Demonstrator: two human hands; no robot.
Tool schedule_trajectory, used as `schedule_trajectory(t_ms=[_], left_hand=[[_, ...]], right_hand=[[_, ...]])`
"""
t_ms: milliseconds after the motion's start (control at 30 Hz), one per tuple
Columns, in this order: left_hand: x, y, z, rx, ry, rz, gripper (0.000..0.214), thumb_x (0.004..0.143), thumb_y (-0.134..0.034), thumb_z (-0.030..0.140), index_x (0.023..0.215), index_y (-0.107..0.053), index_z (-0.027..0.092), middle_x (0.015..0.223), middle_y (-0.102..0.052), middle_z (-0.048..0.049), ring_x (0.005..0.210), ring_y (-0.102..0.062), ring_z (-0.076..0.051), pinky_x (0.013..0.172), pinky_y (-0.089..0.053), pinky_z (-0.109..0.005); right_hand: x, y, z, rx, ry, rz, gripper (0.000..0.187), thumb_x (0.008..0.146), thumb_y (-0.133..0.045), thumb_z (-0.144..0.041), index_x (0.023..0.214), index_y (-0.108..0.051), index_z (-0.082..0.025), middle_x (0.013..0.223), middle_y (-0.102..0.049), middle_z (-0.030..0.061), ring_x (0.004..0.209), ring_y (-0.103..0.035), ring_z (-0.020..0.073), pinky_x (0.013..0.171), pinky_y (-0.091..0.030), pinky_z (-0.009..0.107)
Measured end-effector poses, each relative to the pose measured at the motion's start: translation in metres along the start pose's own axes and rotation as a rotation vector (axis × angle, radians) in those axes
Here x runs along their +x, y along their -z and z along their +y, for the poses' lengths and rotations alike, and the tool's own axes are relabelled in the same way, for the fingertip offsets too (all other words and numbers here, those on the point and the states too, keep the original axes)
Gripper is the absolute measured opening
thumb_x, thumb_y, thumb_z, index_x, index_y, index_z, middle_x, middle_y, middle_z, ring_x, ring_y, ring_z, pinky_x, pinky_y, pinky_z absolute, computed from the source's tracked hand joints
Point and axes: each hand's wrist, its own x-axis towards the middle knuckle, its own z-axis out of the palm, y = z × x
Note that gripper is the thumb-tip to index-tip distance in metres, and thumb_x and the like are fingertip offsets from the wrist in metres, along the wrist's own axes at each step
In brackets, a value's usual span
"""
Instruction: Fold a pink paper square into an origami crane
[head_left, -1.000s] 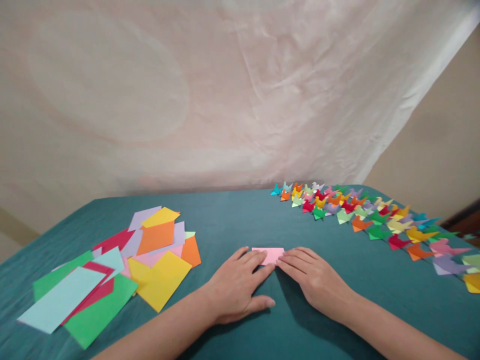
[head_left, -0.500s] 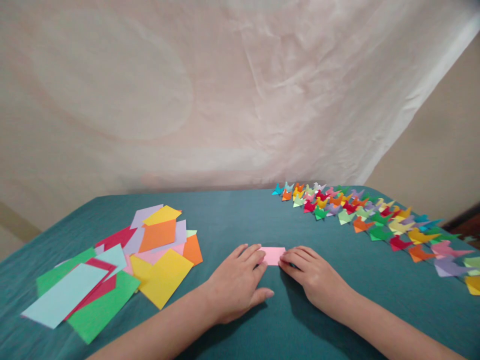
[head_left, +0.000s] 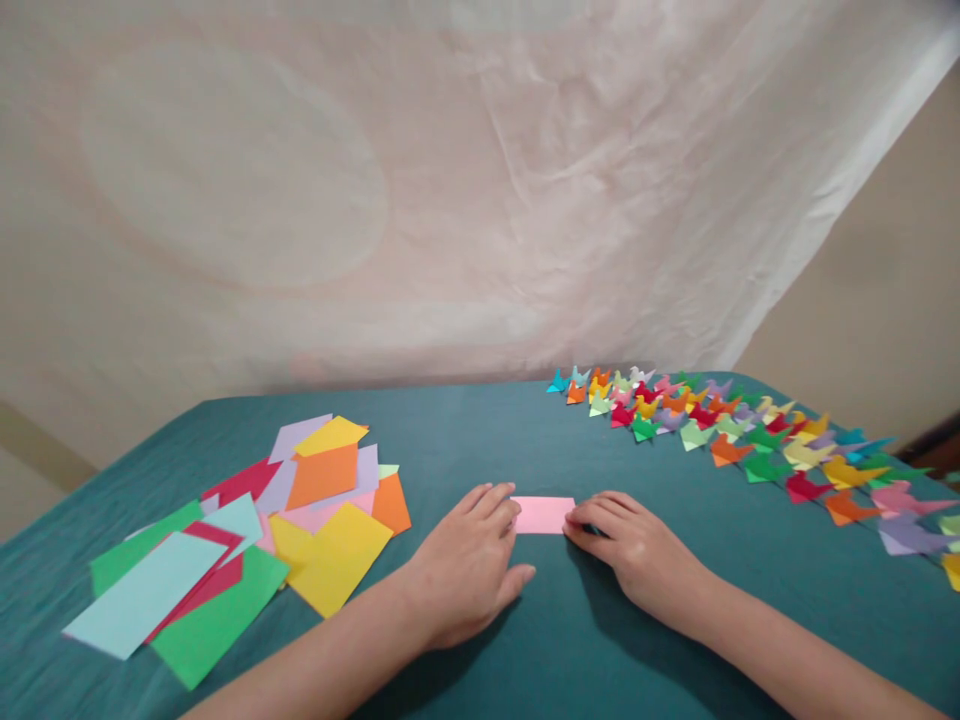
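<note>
A small pink paper rectangle (head_left: 544, 515), apparently folded, lies on the table in front of me. My left hand (head_left: 478, 560) rests palm down at its left end, fingers stretched out and the thumb apart, with fingertips touching or covering that edge. At the opposite end, the thumb and fingers of my right hand (head_left: 626, 545) pinch the paper's right edge. The fingertips of both hands partly hide the paper's short sides.
Loose coloured paper sheets lie overlapping on the left, among them a yellow sheet (head_left: 334, 560) and a pale blue one (head_left: 150, 593). Rows of folded paper birds (head_left: 731, 450) stand on the right. A pale cloth (head_left: 450, 200) hangs behind the teal-covered table (head_left: 450, 430).
My left fingers have slid left along the pink paper, uncovering more of it. My right hand stays at the right edge. The whole view has shifted slightly.
</note>
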Motion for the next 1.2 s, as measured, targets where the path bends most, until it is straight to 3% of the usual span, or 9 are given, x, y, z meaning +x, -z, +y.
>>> schedule_trajectory(t_ms=[533,867,1033,1100,1200], left_hand=[[0.004,-0.003,-0.004,0.012,-0.080,-0.005,0.033,0.088,-0.045,0.032,0.103,-0.062,0.008,0.109,-0.059,-0.0130,0.117,-0.044,-0.026,0.104,-0.030,-0.039],[0.005,-0.005,-0.002,-0.053,-0.052,-0.046,0.031,0.085,-0.047,0.025,0.105,-0.059,0.006,0.109,-0.060,-0.0161,0.106,-0.053,-0.026,0.096,-0.040,-0.038],[0.005,-0.003,-0.010,-0.085,-0.041,-0.057,0.025,0.085,-0.046,0.025,0.098,-0.062,0.011,0.101,-0.064,-0.0124,0.097,-0.057,-0.023,0.089,-0.044,-0.034],[0.009,-0.002,-0.015,-0.107,-0.053,-0.070,0.022,0.086,-0.046,0.026,0.090,-0.064,0.015,0.094,-0.065,-0.0092,0.091,-0.059,-0.021,0.085,-0.045,-0.033],[0.023,-0.003,-0.019,-0.144,0.006,-0.023,0.020,0.084,-0.052,0.032,0.092,-0.063,0.016,0.095,-0.064,-0.0067,0.090,-0.059,-0.020,0.082,-0.045,-0.031]], right_hand=[[-0.009,-0.002,0.011,0.004,-0.028,-0.056,0.021,0.089,-0.048,-0.014,0.100,-0.065,-0.017,0.102,-0.063,0.0082,0.094,-0.056,0.0199,0.084,-0.046,0.037],[-0.010,-0.004,0.009,0.032,-0.054,0.034,0.022,0.089,-0.047,-0.014,0.095,-0.068,-0.018,0.097,-0.067,0.0078,0.090,-0.061,0.0179,0.079,-0.050,0.033],[-0.012,-0.007,0.010,0.034,-0.052,0.059,0.024,0.089,-0.045,-0.014,0.094,-0.069,-0.018,0.097,-0.068,0.0078,0.090,-0.062,0.0175,0.079,-0.051,0.032],[-0.012,-0.006,0.009,0.042,-0.057,0.062,0.025,0.089,-0.045,-0.013,0.094,-0.069,-0.017,0.097,-0.068,0.0080,0.090,-0.062,0.0175,0.079,-0.051,0.032],[-0.011,-0.005,0.007,0.056,-0.068,0.063,0.024,0.089,-0.045,-0.012,0.093,-0.069,-0.016,0.096,-0.068,0.0083,0.091,-0.061,0.0181,0.079,-0.050,0.033]])
